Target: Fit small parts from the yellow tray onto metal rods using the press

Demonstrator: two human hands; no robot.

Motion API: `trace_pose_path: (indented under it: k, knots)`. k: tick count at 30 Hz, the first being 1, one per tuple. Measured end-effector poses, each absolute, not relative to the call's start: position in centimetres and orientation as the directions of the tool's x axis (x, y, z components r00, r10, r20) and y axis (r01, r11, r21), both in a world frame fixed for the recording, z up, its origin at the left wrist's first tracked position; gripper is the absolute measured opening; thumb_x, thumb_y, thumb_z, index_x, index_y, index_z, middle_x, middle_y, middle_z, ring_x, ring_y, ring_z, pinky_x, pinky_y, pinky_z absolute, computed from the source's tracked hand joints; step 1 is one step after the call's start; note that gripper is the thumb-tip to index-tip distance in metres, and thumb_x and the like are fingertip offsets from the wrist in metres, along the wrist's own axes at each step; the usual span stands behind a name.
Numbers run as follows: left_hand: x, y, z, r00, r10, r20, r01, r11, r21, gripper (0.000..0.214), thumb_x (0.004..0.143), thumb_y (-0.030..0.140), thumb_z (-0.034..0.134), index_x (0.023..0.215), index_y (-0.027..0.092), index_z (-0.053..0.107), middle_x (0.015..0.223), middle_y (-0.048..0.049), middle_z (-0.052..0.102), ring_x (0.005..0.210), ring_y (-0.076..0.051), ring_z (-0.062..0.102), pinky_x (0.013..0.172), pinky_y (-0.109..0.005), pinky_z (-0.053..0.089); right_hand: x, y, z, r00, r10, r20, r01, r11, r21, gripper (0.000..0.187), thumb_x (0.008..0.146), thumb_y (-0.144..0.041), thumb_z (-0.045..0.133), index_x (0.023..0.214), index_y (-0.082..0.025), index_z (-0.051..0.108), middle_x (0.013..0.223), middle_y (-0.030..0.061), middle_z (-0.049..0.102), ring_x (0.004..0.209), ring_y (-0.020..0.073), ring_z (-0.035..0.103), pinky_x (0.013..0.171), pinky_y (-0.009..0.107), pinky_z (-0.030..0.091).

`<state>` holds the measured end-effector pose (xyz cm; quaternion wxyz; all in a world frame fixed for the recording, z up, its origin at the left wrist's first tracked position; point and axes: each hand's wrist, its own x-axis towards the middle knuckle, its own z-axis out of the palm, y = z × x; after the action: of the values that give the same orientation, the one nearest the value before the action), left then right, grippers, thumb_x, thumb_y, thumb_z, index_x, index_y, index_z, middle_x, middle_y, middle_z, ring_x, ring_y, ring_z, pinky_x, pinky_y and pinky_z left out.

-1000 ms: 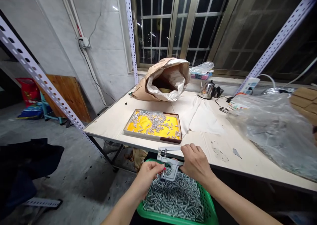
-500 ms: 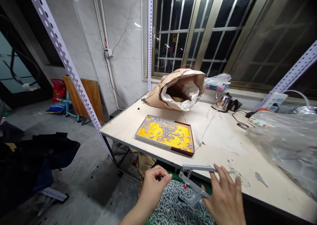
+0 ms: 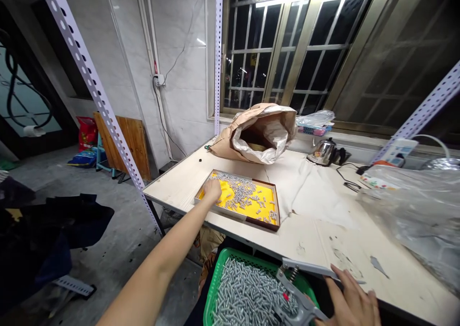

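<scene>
My left hand [image 3: 212, 191] reaches out over the near left corner of the yellow-lined tray [image 3: 268, 221], its fingers curled down among the small silver parts [image 3: 241, 193]; what they hold, if anything, is hidden. My right hand [image 3: 354, 302] grips the grey metal hand press tool [image 3: 300, 290] at the bottom right, its jaws open over the green basket [image 3: 218, 274]. The basket is heaped with small silver metal cylinders [image 3: 246, 295].
A brown paper sack [image 3: 260, 132] lies open at the back of the white table [image 3: 309, 230]. A kettle [image 3: 322, 151], cables and a big clear plastic bag [image 3: 417, 206] lie to the right. Perforated shelf posts [image 3: 94, 92] frame the table; dark cloth [image 3: 53, 228] lies on the floor.
My left hand left the basket and stretched forward to the tray. The right hand and tool sank toward the lower right. The view tilted up a little.
</scene>
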<state>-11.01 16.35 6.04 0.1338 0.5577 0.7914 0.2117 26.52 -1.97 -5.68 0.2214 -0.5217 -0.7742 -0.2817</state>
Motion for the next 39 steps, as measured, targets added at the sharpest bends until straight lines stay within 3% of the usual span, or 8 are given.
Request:
trace_pose_path:
  k: [4, 11, 15, 17, 21, 25, 32, 39]
  knots:
    - [-10.8, 17.0, 5.6, -0.342, 0.939, 0.017, 0.807, 0.285, 0.518, 0.036, 0.088, 0.033, 0.059, 0.118, 0.012, 0.056, 0.119, -0.0122, 0.058, 0.101, -0.023, 0.060, 0.085, -0.042, 0.052, 25.2, -2.1, -4.7, -0.322, 0.686, 0.652, 0.943, 0.294, 0.157, 0.046, 0.074, -0.041, 0.044, 0.114, -0.018, 0.046, 0.126, 0.0189, 0.051, 0.118, 0.0388, 0.047, 0.102, 0.062, 0.029]
    - [-6.5, 9.8, 4.4, -0.160, 0.985, 0.059, 0.720, 0.075, 0.690, 0.019, 0.089, 0.019, 0.047, 0.093, 0.012, 0.064, 0.095, -0.0123, 0.068, 0.093, -0.022, 0.063, 0.078, -0.030, 0.046, 22.5, -1.8, -0.8, -0.222, 0.749, 0.624, 0.969, 0.242, 0.054, 0.042, 0.083, -0.040, 0.042, 0.113, -0.010, 0.049, 0.128, 0.0211, 0.048, 0.126, 0.0370, 0.038, 0.105, 0.061, 0.027]
    - [-3.1, 3.4, 2.3, 0.028, 0.990, -0.135, 0.280, 0.122, 0.952, 0.020, 0.077, 0.033, 0.060, 0.079, 0.013, 0.063, 0.065, -0.0019, 0.062, 0.058, -0.014, 0.055, 0.058, -0.025, 0.041, 21.1, -1.2, 0.3, -0.192, 0.793, 0.579, 0.972, 0.234, 0.003, 0.041, 0.083, -0.033, 0.047, 0.117, -0.009, 0.049, 0.135, 0.0210, 0.043, 0.134, 0.0339, 0.029, 0.110, 0.060, 0.020]
    - [-1.9, 1.2, 1.4, 0.088, 0.969, -0.230, 0.020, 0.229, 0.973, 0.027, 0.066, 0.039, 0.071, 0.073, 0.013, 0.063, 0.061, 0.0010, 0.059, 0.054, -0.010, 0.048, 0.055, -0.023, 0.036, 20.4, -1.0, 0.4, -0.185, 0.798, 0.574, 0.970, 0.241, -0.023, 0.041, 0.082, -0.029, 0.049, 0.118, -0.009, 0.048, 0.138, 0.0211, 0.041, 0.137, 0.0330, 0.025, 0.112, 0.059, 0.016]
    - [-0.4, -0.8, 0.5, 0.117, 0.928, -0.353, -0.110, 0.365, 0.924, 0.031, 0.053, 0.039, 0.080, 0.066, 0.014, 0.066, 0.060, 0.0018, 0.058, 0.054, -0.008, 0.043, 0.054, -0.022, 0.031, 19.4, -1.0, 0.3, -0.162, 0.820, 0.550, 0.965, 0.248, -0.086, 0.046, 0.078, -0.021, 0.049, 0.122, -0.009, 0.044, 0.144, 0.0209, 0.035, 0.140, 0.0325, 0.020, 0.112, 0.061, 0.011]
    - [0.1, -1.0, 0.4, 0.131, 0.917, -0.376, -0.089, 0.388, 0.917, 0.027, 0.050, 0.035, 0.080, 0.060, 0.014, 0.066, 0.059, -0.0003, 0.061, 0.060, -0.012, 0.050, 0.063, -0.024, 0.037, 19.1, -1.2, 0.0, -0.133, 0.840, 0.527, 0.962, 0.237, -0.135, 0.049, 0.075, -0.018, 0.051, 0.122, -0.009, 0.044, 0.147, 0.0205, 0.032, 0.142, 0.0322, 0.017, 0.113, 0.061, 0.008]
    - [-0.7, -0.5, 1.5, 0.231, 0.911, -0.341, 0.255, 0.282, 0.925, 0.021, 0.053, 0.032, 0.075, 0.056, 0.016, 0.063, 0.056, 0.0003, 0.060, 0.060, -0.015, 0.049, 0.063, -0.026, 0.035, 18.8, -1.6, -0.3, -0.143, 0.859, 0.492, 0.956, 0.248, -0.156, 0.048, 0.074, -0.014, 0.048, 0.122, -0.008, 0.044, 0.149, 0.0204, 0.028, 0.143, 0.0312, 0.011, 0.112, 0.063, 0.008]
    - [-1.4, -0.5, 1.7, 0.351, 0.870, -0.346, 0.400, 0.195, 0.896, 0.015, 0.061, 0.028, 0.068, 0.059, 0.016, 0.061, 0.062, -0.0009, 0.061, 0.063, -0.016, 0.050, 0.064, -0.027, 0.035, 18.5, -2.1, -0.6, -0.151, 0.874, 0.461, 0.952, 0.254, -0.170, 0.049, 0.071, -0.013, 0.048, 0.120, -0.008, 0.044, 0.150, 0.0217, 0.024, 0.143, 0.0328, 0.010, 0.112, 0.064, 0.009]
